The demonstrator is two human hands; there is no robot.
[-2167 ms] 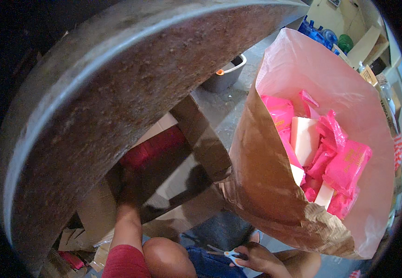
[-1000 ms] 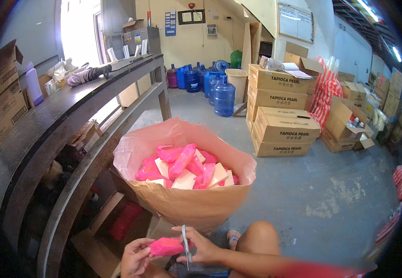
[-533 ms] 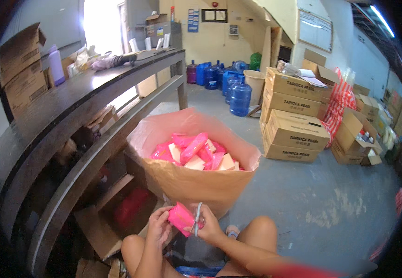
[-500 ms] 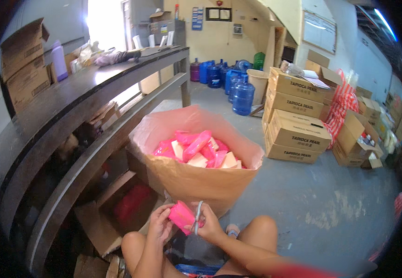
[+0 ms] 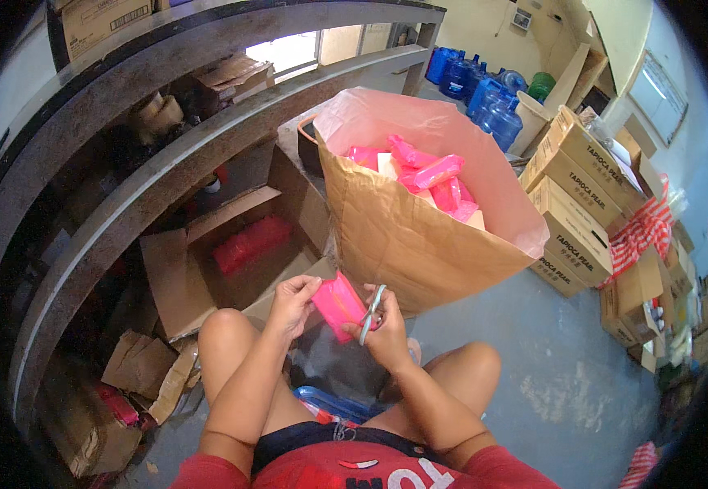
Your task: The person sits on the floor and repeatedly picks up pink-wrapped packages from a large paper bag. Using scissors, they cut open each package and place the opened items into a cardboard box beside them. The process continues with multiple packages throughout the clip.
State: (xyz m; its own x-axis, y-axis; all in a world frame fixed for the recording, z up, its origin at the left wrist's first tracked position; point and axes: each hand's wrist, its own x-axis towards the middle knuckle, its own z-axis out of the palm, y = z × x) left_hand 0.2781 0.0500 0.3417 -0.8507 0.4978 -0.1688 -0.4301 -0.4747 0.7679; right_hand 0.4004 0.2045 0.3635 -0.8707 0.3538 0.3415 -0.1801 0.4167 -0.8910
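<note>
A bright pink plastic packet [image 5: 339, 306] is stretched between my hands, above my lap. My left hand [image 5: 295, 300] pinches its upper left edge between thumb and fingers. At the packet's right end my right hand [image 5: 387, 332] is closed, also gripping a slim, pale blue-grey curved thing [image 5: 372, 313] whose kind I cannot make out. Just beyond my hands stands a big brown paper sack [image 5: 427, 253] with a pale pink lining. Inside the sack lie several pink packets [image 5: 439, 173] and cream-coloured pieces.
An open cardboard box [image 5: 166, 281] at the left holds a pink bundle [image 5: 252, 243]. A dark bench frame [image 5: 125, 244] runs along the left. Taped cartons [image 5: 570, 236] are stacked at right, near blue water jugs [image 5: 500, 122]. Torn cardboard [image 5: 138, 364] lies by my left knee.
My view has tilted downward and turned, so the sack and bench appear higher and my lap shows. Both hands still hold the pink packet, now turned slightly.
</note>
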